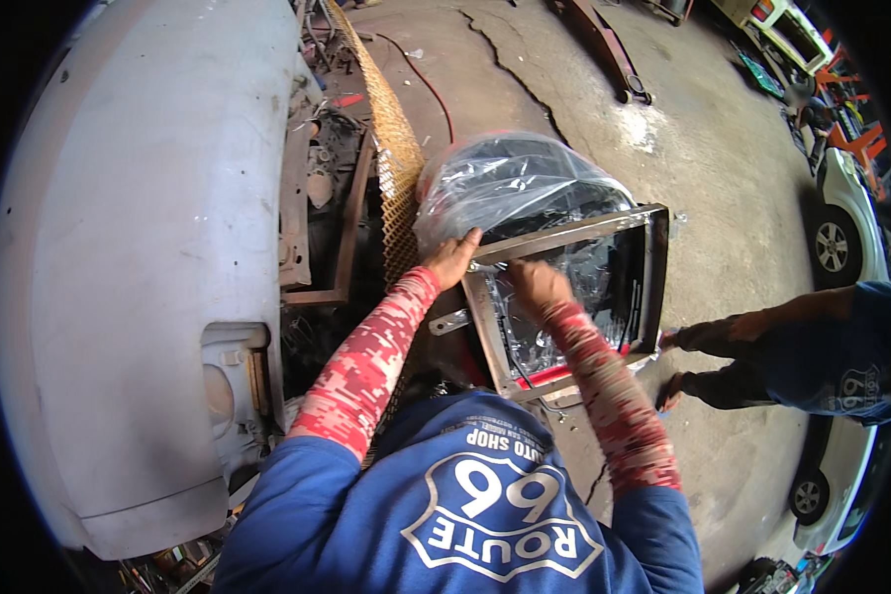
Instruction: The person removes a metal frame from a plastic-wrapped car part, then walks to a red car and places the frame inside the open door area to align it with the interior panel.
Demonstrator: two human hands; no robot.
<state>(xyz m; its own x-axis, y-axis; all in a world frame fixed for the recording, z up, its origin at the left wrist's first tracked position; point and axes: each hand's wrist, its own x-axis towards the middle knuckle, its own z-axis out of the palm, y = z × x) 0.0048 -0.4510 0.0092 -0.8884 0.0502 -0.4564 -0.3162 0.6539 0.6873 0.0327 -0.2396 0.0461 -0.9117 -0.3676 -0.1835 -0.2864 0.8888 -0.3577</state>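
A rectangular frame of bare metal bars [570, 232] rests over a dark, red-edged object wrapped in clear plastic film [500, 188]. My left hand [450, 259] is closed on the frame's upper left corner, its thumb pointing along the bar. Inside the frame, just below the upper bar, my right hand [542, 288] is curled closed; whatever its fingers hold is hidden. A thin black cable [517, 364] runs down within the frame near its left bar. Beside the lower left of my left hand, a small metal tab with holes [450, 322] sticks out.
A large grey-primed vehicle panel [139, 247] fills the left side. Next to it are rusty metal parts [297, 208] and a strip of expanded mesh [398, 168]. A co-worker [812, 346] stands at the right, near white cars [846, 218]. A red hose [431, 84] lies on the cracked concrete.
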